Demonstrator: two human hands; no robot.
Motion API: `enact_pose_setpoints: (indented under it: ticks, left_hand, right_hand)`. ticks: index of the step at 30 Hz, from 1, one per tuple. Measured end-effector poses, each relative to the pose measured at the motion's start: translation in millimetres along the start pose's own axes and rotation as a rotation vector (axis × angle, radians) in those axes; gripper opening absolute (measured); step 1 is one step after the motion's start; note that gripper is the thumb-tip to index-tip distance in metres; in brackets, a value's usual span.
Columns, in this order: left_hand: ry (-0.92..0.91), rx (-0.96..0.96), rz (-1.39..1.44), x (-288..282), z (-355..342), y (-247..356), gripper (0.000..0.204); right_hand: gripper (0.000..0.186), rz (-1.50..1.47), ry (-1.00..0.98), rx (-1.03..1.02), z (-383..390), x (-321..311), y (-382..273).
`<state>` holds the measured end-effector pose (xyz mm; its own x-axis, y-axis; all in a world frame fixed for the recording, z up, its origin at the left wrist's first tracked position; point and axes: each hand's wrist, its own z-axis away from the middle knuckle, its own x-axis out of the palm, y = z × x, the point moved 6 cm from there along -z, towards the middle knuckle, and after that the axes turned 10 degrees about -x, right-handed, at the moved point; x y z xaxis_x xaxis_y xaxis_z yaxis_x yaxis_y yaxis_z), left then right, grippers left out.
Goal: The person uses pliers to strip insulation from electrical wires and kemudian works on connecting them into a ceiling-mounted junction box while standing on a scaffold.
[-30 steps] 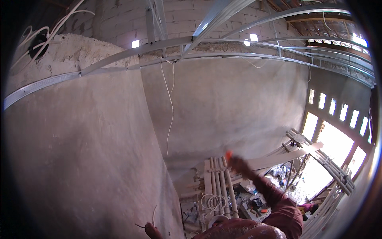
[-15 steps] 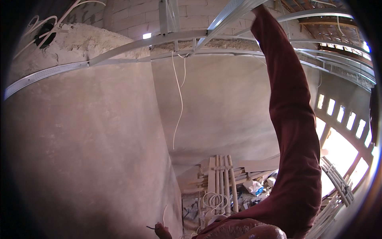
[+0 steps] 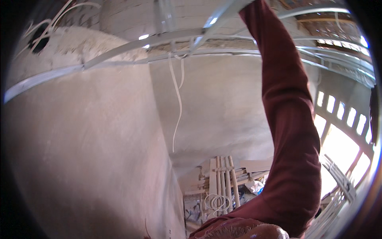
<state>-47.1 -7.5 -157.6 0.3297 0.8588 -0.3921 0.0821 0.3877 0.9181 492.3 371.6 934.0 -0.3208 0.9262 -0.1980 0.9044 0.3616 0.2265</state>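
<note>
your maroon-sleeved right arm [image 3: 290, 99] reaches up beside the silvery metal ceiling framework [image 3: 217, 20]; its hand is out of view, grip untellable. your left hand [image 3: 147, 238], a sliver at the lower edge, hides its grip too. the framework looks up but uncovered, the thin white dangling cable [image 3: 180, 101] unfinished. since a second ago, your right arm has risen.
</note>
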Motion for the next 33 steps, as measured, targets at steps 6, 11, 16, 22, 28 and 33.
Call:
enact_pose_setpoints:
  ticks: [6, 11, 16, 22, 28, 33]
  left_hand:
    - [-0.129, 0.13, -0.076, 51, -11, 67, 0.036]
    - [-0.225, 0.195, -0.123, 91, -9, 90, 0.039]
    - [-0.279, 0.29, -0.192, 105, -12, 109, 0.041]
    - [-0.069, 0.995, -0.477, 102, -20, 134, 0.045]
    - [-0.372, 0.349, 0.322, 49, -7, 268, 0.06]
    - [-0.369, 0.449, 0.592, 58, 95, 424, 0.04]
  right_hand:
    - [0.032, 0.042, 0.028, 0.189, 53, -37, 99]
    - [0.032, 0.096, 0.074, 0.423, 122, -79, 210]
    - [0.032, 0.112, 0.173, 0.691, 223, -132, 336]
    - [0.033, -0.101, 0.343, 0.891, 335, -213, 421]
    - [0.033, -1.008, 0.341, 0.69, 541, -55, 176]
    - [0.04, -1.364, -0.204, 1.234, 726, -20, 0]
